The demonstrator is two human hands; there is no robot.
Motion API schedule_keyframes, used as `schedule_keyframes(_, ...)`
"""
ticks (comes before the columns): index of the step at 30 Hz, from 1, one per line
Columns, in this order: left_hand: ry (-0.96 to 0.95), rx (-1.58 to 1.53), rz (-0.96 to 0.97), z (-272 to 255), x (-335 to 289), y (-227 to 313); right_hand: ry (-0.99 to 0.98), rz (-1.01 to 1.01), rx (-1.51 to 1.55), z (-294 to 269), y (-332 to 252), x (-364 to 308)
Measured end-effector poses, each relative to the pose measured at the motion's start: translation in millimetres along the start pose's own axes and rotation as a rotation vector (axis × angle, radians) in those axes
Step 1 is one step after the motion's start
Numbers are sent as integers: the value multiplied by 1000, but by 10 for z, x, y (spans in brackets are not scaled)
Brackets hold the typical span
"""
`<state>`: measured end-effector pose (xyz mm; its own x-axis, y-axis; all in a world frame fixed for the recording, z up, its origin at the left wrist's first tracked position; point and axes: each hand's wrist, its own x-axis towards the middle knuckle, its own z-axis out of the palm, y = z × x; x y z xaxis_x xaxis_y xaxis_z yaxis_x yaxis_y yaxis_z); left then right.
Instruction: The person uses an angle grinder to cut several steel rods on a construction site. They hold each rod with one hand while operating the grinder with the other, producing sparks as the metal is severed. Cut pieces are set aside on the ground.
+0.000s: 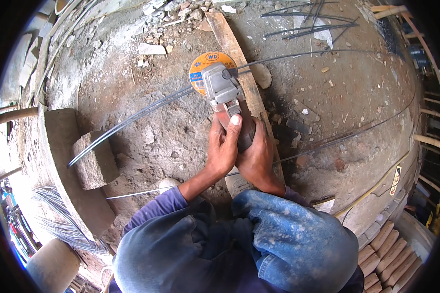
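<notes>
left hand (221,155) + right hand (256,158) | fingers wrapped round angle grinder (222,85) | orange disc (199,71) far, at rods (137,115), contact unclear | plank (255,97) right

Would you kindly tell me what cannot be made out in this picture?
All in the head view:
- Rods under the disc: the disc covers them, so contact cannot be told.
- Most fingers of the left hand and right hand: hidden by the hands themselves and the grinder.
- Near end of the plank: hidden by the jeans.
- Stacked blocks: cut off by the lower edge.
</notes>
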<state>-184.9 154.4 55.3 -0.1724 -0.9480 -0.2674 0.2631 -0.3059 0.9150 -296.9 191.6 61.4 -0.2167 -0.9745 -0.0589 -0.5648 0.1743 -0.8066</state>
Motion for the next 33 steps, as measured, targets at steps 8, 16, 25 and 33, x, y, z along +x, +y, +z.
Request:
schedule_keyframes(8,141,52,34,212,17,73,87,-59,-116,2,-9,77)
schedule_keyframes(16,96,67,100,199,37,104,132,-75,-132,-2,-68,72)
schedule_keyframes(25,177,17,85,193,87,135,170,-171,-97,36,-104,98)
schedule_keyframes(33,154,93,90,182,97,71,204,-213,-85,29,10,132)
